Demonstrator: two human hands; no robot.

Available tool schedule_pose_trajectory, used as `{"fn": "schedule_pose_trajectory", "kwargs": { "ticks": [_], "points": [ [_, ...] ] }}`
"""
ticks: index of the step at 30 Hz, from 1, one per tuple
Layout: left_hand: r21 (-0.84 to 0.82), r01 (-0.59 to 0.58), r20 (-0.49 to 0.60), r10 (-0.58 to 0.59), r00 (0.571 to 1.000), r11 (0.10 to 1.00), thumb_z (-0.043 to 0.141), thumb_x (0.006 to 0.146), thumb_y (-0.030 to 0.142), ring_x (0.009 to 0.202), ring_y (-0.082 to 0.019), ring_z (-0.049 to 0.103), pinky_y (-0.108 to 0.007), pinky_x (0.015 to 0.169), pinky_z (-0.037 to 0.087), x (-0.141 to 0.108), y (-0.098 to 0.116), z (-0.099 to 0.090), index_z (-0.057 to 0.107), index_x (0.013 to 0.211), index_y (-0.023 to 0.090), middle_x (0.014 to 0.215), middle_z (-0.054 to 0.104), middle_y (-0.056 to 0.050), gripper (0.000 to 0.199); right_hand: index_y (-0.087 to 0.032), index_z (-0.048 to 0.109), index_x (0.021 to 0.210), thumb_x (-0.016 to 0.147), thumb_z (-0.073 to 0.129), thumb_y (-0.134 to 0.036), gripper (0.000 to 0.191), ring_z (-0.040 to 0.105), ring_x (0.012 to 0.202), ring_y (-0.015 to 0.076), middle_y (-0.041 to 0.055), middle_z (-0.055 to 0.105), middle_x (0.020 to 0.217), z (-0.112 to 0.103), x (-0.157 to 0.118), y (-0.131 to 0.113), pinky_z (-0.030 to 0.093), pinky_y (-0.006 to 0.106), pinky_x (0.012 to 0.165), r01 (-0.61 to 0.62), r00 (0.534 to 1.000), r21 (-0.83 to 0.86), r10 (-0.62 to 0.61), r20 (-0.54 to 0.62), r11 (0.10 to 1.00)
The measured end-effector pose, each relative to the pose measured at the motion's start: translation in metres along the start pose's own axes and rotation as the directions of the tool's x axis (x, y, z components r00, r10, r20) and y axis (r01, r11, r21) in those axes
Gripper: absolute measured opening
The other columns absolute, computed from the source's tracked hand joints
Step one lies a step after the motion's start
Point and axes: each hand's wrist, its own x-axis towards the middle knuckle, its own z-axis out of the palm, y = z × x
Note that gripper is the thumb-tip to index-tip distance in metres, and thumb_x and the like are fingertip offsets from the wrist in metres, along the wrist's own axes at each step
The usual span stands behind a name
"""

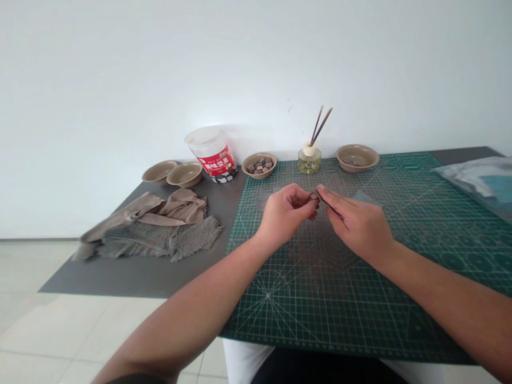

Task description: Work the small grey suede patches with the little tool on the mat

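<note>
Over the green cutting mat, my left hand pinches a small brownish piece, perhaps a stone, between thumb and fingers. My right hand meets it from the right, its fingers pressed together around a thin dark item that is too small to name. The two hands almost touch at the fingertips. Behind them stand a tan bowl of stones and a tan bowl with a few small pieces in it.
A glass reed diffuser stands between those bowls. To the left are a red-labelled tub, two tan bowls and crumpled brown and grey cloths. A plastic bag lies at the right.
</note>
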Motion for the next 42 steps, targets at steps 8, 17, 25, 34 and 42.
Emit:
{"fn": "schedule_pose_trajectory", "kwargs": {
  "ticks": [8, 17, 25, 34, 42],
  "points": [
    [0.073, -0.016, 0.003, 0.016, 1.000, 0.997, 0.071, 0.079, 0.013, 0.058, -0.012, 0.067, -0.021, 0.055, 0.052, 0.000, -0.001, -0.001, 0.056, 0.073, 0.017, 0.063, 0.066, 0.002, 0.016, -0.017, 0.058, 0.141, 0.097, 0.054, -0.012, 0.044, 0.073, 0.111, 0.0226, 0.0088, 0.065, 0.136, 0.000, 0.001, 0.000, 0.061, 0.031, 0.090, 0.071, 0.997, -0.040, -0.071, -0.006, 0.997],
    [0.021, -0.172, -0.009, 0.172, 0.985, 0.985, 0.075, 0.084, 0.027, 0.070, -0.011, 0.066, -0.023, 0.063, 0.055, 0.002, -0.005, -0.004, 0.059, 0.082, 0.017, 0.081, 0.066, 0.000, 0.019, -0.018, 0.066, 0.134, 0.097, 0.057, -0.019, 0.038, 0.078, 0.088, 0.0260, 0.0098, 0.077, 0.115, 0.007, 0.003, 0.010, 0.061, 0.034, 0.073, -0.262, 0.954, 0.066, 0.248, 0.170, 0.963],
    [-0.035, -0.190, 0.030, 0.191, 0.981, 0.981, 0.070, 0.088, 0.019, 0.072, -0.012, 0.069, -0.026, 0.071, 0.058, 0.005, -0.006, -0.003, 0.065, 0.103, 0.019, 0.081, 0.068, 0.000, 0.016, -0.020, 0.068, 0.132, 0.097, 0.060, -0.026, 0.036, 0.076, 0.099, 0.0270, 0.0085, 0.076, 0.116, 0.002, 0.007, 0.009, 0.061, 0.032, 0.080, -0.396, 0.918, 0.189, 0.392, 0.058, 0.899],
    [0.081, -0.037, -0.016, 0.038, 0.999, 0.996, 0.075, 0.082, 0.027, 0.067, -0.013, 0.068, -0.025, 0.064, 0.055, 0.003, -0.004, -0.002, 0.067, 0.090, 0.016, 0.076, 0.070, -0.001, 0.016, -0.023, 0.066, 0.133, 0.099, 0.055, -0.018, 0.037, 0.073, 0.108, 0.0223, 0.0052, 0.072, 0.127, -0.004, 0.003, 0.004, 0.060, 0.032, 0.094, -0.205, 0.974, 0.159, 0.217, -0.063, 0.966],
    [0.311, -0.066, -0.074, 0.093, 0.993, 0.948, 0.074, 0.078, 0.021, 0.059, -0.011, 0.061, -0.021, 0.054, 0.046, -0.006, 0.001, -0.003, 0.066, 0.073, 0.018, 0.066, 0.068, 0.002, 0.010, -0.025, 0.054, 0.146, 0.095, 0.055, -0.009, 0.053, 0.068, 0.120, 0.0226, 0.0059, 0.059, 0.145, -0.002, -0.002, -0.001, 0.059, 0.033, 0.099, 0.048, 0.997, 0.062, -0.051, 0.052, 0.997]
  ]
}}
